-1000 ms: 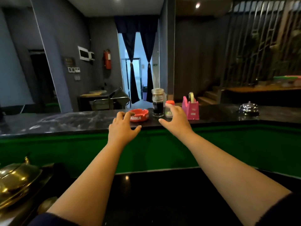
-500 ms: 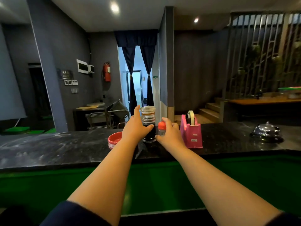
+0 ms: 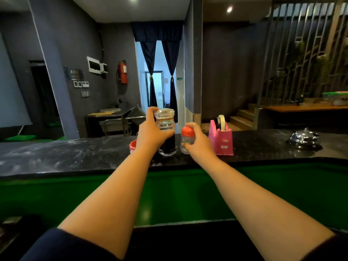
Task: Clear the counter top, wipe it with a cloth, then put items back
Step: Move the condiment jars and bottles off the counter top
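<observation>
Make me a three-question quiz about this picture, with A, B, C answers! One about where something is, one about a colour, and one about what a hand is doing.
1. Where is the pink tape dispenser?
A. right of the small shaker
B. on the stairs
C. left of the ashtray

2. What colour is the small shaker cap?
A. blue
B. red
C. yellow

3. What is the left hand doing?
A. lying flat on the counter
B. gripping the sauce bottle
C. wiping with a cloth

Answers: 1 A, it stands on the counter just right of the shaker. 2 B, the cap is red. 3 B, its fingers curl round the bottle.
</observation>
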The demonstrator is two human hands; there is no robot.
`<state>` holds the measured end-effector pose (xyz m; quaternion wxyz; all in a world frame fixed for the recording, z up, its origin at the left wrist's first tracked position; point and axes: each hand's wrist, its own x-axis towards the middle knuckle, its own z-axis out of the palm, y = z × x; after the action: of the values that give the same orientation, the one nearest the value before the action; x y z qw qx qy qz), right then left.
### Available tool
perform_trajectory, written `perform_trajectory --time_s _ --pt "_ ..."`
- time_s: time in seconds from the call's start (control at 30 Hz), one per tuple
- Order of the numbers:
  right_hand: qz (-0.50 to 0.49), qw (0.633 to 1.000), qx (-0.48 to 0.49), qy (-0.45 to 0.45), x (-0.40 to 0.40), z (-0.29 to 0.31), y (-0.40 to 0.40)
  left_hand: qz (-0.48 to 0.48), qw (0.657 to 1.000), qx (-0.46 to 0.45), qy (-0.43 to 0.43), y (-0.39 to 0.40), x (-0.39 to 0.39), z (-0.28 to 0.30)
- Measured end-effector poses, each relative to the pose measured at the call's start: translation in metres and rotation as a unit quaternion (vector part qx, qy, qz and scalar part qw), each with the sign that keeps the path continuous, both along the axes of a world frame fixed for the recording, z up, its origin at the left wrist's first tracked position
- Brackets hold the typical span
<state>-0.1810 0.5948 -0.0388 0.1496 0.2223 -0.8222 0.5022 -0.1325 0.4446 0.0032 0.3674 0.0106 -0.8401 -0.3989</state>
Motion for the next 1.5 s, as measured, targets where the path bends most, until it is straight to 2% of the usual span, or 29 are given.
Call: perform_trajectory --time_s 0.33,0.47,0.7,0.9,1.07,1.27,1.5 --pt "0.073 0.996 -0.051 -0.006 0.15 -0.008 -0.01 0.037 0.999 0.014 -0.002 -0.035 0.191 -0.007" --pt "0.097 0.994 -0.02 -0.048 0.208 -0.045 -0.026 0.061 0.997 0.021 -0.036 -0.05 0.265 -0.046" --pt "0.161 0.98 0.036 -0.108 0.288 -0.14 -0.066 0.113 0.986 0.037 -0.114 -0.073 0.359 -0.151" --pt "0.193 0.965 0.079 -0.159 0.319 -0.213 -0.101 0.133 0.976 0.066 -0.157 -0.079 0.397 -0.239" --pt "0.217 0.95 0.101 -0.2 0.331 -0.263 -0.124 0.162 0.965 0.078 -0.192 -0.085 0.415 -0.286" --pt "0.239 0.937 0.141 -0.213 0.336 -0.305 -0.148 0.202 0.955 0.101 -0.193 -0.096 0.426 -0.317" --pt "0.241 0.935 0.154 -0.211 0.333 -0.321 -0.159 0.223 0.948 0.115 -0.198 -0.097 0.426 -0.328"
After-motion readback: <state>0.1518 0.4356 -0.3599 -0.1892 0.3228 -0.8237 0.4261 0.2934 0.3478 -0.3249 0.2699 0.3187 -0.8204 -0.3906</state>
